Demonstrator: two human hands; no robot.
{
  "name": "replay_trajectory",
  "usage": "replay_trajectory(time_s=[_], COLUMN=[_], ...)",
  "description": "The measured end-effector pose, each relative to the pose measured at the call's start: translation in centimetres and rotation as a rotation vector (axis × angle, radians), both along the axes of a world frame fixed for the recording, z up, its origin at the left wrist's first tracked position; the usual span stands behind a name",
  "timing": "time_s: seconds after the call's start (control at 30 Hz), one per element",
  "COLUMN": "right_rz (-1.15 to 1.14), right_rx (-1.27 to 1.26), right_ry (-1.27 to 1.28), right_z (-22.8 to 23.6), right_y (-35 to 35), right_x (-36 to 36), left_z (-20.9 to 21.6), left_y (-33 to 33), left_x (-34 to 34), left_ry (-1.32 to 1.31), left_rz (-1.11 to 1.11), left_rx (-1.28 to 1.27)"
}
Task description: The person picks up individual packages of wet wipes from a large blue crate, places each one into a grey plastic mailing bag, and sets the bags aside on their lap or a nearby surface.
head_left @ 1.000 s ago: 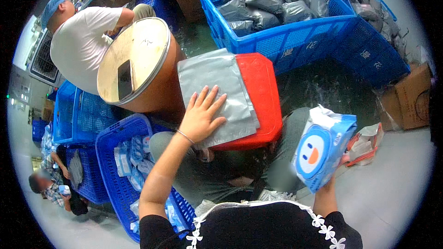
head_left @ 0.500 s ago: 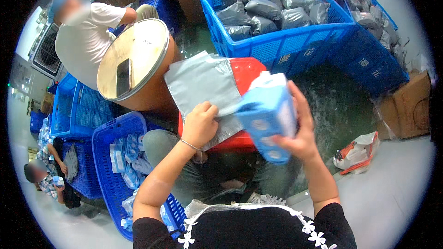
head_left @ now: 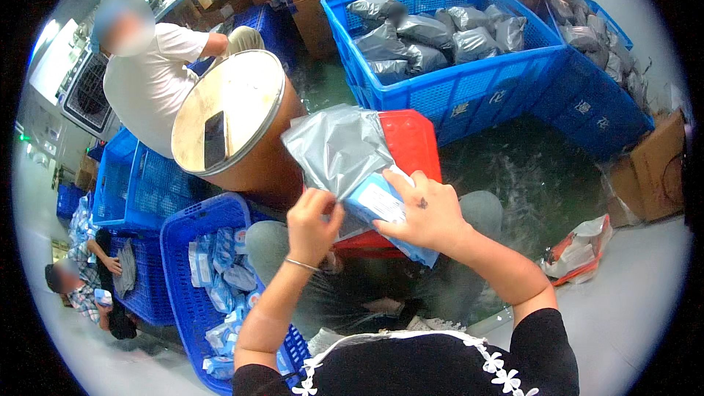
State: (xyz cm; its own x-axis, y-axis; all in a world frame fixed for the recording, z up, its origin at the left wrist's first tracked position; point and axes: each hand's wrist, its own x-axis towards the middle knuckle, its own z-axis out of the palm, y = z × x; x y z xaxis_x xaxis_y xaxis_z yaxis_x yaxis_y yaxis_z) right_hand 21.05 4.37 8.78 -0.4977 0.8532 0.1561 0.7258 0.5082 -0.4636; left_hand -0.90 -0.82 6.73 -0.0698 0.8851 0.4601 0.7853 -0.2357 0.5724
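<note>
A grey plastic mailing bag (head_left: 339,148) lies over a red stool-like surface (head_left: 412,144) in front of me. My left hand (head_left: 314,221) is closed in a pinch at the bag's near edge. My right hand (head_left: 429,209) grips a blue-and-white pack (head_left: 375,199) from above, thumb and fingers on its sides. The pack's far end sits at the bag's near edge, partly covered by grey plastic. How deep it reaches inside is hidden.
A blue basket (head_left: 170,264) of similar packs stands at my left. Beyond is a round drum (head_left: 253,95) with a phone (head_left: 215,139) on top. A large blue crate (head_left: 469,95) holds filled grey bags. Two co-workers sit at the left. A plastic bag (head_left: 583,253) lies right.
My right hand has brought the blue-and-white pack left and down to the grey bag's near edge. The bag now bulges upward, and my left hand has shifted to its edge near the pack.
</note>
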Motion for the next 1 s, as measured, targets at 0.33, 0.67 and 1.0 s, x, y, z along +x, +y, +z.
replay_trajectory(time_s=[0.33, 0.67, 1.0], right_rz=[-0.048, -0.213, 0.308], right_rx=[-0.065, 0.091, -0.564], right_ry=[0.056, 0.462, 0.482], right_z=[0.1, 2.5, -0.4], right_y=[-0.4, -1.7, -0.6], right_x=[0.4, -0.5, 5.0], left_z=[-4.7, -5.5, -7.2], left_y=[-2.0, -2.4, -4.1], left_x=[3.2, 5.5, 5.8], left_ry=[0.202, -0.969, -1.558], left_rz=[-0.014, -0.114, -0.146], left_rx=[0.266, -0.466, -0.869])
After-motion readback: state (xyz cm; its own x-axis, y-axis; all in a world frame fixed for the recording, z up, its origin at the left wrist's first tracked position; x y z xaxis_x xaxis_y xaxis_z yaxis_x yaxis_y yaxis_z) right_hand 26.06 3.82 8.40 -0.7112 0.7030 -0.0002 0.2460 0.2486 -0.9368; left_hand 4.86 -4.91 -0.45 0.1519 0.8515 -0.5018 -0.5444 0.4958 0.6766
